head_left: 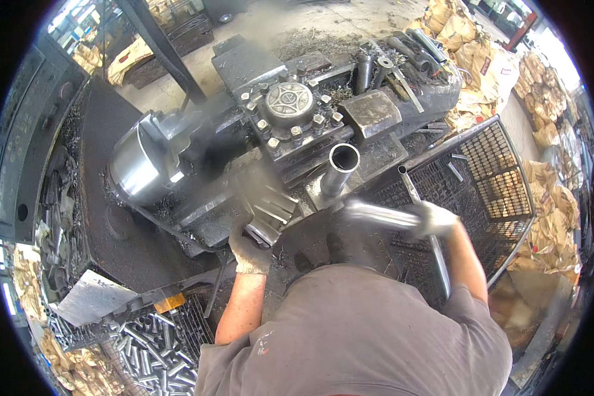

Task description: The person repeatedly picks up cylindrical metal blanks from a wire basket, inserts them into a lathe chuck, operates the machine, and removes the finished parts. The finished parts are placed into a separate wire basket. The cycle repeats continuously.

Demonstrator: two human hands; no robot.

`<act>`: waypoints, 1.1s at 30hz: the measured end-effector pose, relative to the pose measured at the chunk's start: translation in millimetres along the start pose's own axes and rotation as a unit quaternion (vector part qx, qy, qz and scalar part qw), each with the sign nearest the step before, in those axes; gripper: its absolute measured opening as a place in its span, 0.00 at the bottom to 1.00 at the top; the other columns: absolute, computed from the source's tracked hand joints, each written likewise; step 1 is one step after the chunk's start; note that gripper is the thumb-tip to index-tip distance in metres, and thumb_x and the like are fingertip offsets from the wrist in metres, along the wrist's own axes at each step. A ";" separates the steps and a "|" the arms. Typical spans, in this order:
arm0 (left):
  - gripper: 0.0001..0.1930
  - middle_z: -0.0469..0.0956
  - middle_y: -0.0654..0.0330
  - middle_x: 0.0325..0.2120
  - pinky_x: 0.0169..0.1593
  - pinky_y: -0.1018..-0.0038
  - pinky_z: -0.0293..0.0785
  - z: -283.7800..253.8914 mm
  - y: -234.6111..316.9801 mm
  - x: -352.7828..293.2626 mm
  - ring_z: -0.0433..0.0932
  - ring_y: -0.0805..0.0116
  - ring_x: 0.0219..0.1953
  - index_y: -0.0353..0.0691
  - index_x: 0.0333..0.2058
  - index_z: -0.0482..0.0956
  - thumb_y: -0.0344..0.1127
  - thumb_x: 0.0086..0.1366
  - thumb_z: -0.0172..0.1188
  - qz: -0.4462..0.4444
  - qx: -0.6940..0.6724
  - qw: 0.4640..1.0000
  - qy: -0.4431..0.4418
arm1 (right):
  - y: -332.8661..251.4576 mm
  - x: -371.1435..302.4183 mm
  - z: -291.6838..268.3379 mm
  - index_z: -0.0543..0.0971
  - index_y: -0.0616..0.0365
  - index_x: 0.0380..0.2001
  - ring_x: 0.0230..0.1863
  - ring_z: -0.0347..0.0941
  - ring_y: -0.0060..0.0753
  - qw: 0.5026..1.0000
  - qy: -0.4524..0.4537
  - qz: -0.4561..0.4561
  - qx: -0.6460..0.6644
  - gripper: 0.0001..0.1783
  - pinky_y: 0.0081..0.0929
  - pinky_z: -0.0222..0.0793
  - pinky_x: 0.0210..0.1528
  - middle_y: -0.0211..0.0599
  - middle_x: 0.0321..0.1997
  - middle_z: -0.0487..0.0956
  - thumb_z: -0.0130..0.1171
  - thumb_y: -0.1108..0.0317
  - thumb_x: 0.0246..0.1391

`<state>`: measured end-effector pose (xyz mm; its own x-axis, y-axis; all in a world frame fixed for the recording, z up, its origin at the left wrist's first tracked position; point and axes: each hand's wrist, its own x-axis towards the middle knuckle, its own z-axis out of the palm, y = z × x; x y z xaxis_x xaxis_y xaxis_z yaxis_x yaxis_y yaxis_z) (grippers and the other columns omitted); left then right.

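"Head view: where's the blurred metal bar (381,216)?"
"Near right of the upright pipe (338,173), the right hand (437,220) curled round it."
"The left hand (249,253)?"
"Left of the pipe, at a grooved block (272,210); fingers' grip, I can't tell."

The gloved left hand (247,252) lay ahead of a bare, upright forearm (242,307). The gloved right hand (435,219), blurred, was clenched, its elbow bent outward.

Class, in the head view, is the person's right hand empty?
No, the right hand is closed around one end of a shiny, blurred metal piece.
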<state>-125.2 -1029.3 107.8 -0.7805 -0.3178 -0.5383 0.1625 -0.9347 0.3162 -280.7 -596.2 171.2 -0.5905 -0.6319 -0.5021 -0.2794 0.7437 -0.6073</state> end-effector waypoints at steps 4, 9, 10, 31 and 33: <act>0.24 0.83 0.42 0.50 0.59 0.49 0.81 -25.2 13.7 -0.3 0.84 0.46 0.53 0.32 0.54 0.79 0.49 0.75 0.52 0.008 0.024 0.997 -0.069 | 107.1 -69.5 -18.3 0.84 0.58 0.52 0.34 0.87 0.35 0.904 0.063 0.411 0.098 0.35 0.36 0.84 0.38 0.38 0.36 0.89 0.80 0.55 0.41; 0.33 0.86 0.51 0.47 0.55 0.52 0.83 -26.1 25.8 -7.8 0.87 0.51 0.47 0.35 0.59 0.78 0.62 0.80 0.45 0.011 0.085 0.994 -0.070 | -11.9 34.4 -9.2 0.76 0.56 0.66 0.56 0.86 0.49 0.943 0.320 0.078 0.052 0.39 0.41 0.80 0.59 0.51 0.58 0.86 0.76 0.54 0.55; 0.33 0.86 0.51 0.47 0.55 0.53 0.83 -19.8 26.4 -9.8 0.87 0.51 0.47 0.36 0.59 0.78 0.62 0.81 0.45 -0.011 0.068 0.995 -0.079 | -55.9 59.0 1.3 0.75 0.53 0.68 0.56 0.86 0.45 0.934 0.353 -0.037 0.050 0.41 0.39 0.79 0.59 0.49 0.59 0.86 0.77 0.57 0.53; 0.29 0.84 0.54 0.40 0.48 0.56 0.86 -15.0 68.7 -28.4 0.86 0.55 0.41 0.41 0.54 0.78 0.63 0.78 0.52 0.101 0.126 0.983 -0.088 | -258.3 168.8 59.3 0.84 0.67 0.47 0.40 0.85 0.39 0.979 0.026 -0.109 0.169 0.33 0.40 0.80 0.46 0.50 0.37 0.87 0.71 0.44 0.56; 0.32 0.81 0.52 0.52 0.64 0.54 0.76 6.5 53.7 -22.7 0.81 0.55 0.57 0.40 0.62 0.75 0.63 0.77 0.52 0.120 0.095 0.984 -0.090 | -248.2 183.5 79.4 0.82 0.69 0.48 0.42 0.86 0.41 0.988 0.026 -0.114 0.102 0.36 0.39 0.81 0.48 0.52 0.40 0.87 0.74 0.44 0.53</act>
<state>-102.6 -1071.2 142.0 -0.8304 -0.4770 -0.2880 0.2531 -0.7834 0.5676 -259.5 -914.1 181.0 -0.5688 -0.7621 -0.3093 -0.2538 0.5204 -0.8153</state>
